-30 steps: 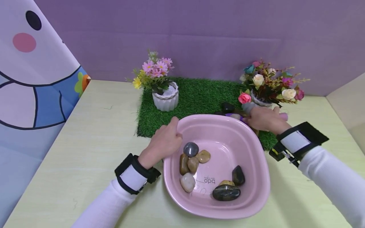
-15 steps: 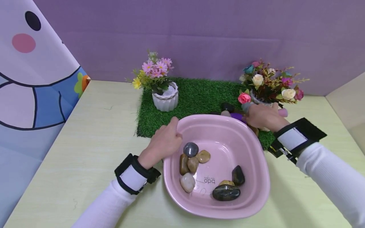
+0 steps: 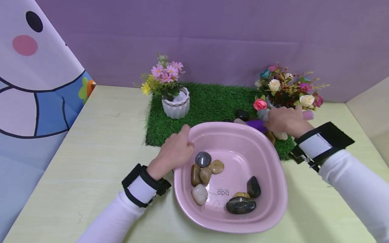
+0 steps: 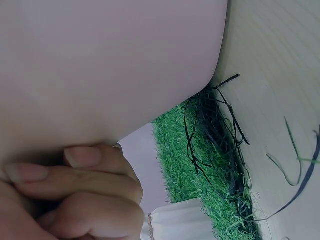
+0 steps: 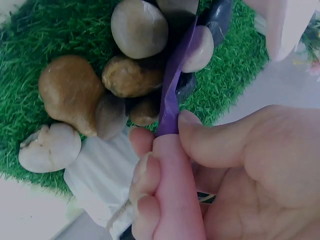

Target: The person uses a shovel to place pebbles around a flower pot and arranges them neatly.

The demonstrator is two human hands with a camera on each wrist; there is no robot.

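A pink plastic basin (image 3: 231,216) sits on the table, holding several smooth stones. My left hand (image 3: 176,150) grips its upper left rim; in the left wrist view, curled fingers (image 4: 95,187) lie against its outer wall. My right hand (image 3: 287,119) holds a small shovel by its pink handle (image 5: 177,190). The purple blade (image 3: 256,125) points left, just behind the basin's far rim. In the right wrist view that blade (image 5: 173,90) lies edge-on among a heap of brown, white and black stones (image 5: 70,90) on the artificial grass. The basin partly hides this heap in the head view.
A green artificial grass mat (image 3: 212,101) lies behind the basin. On it stand a white pot with pink and yellow flowers (image 3: 176,104) and, at the right, a pot of mixed roses (image 3: 288,87) close to my right hand. A purple backdrop (image 3: 194,40) rises behind.
My right hand and the shovel have shifted slightly right, and more of the purple blade shows past the basin's rim. The left hand, basin and stones inside have stayed put.
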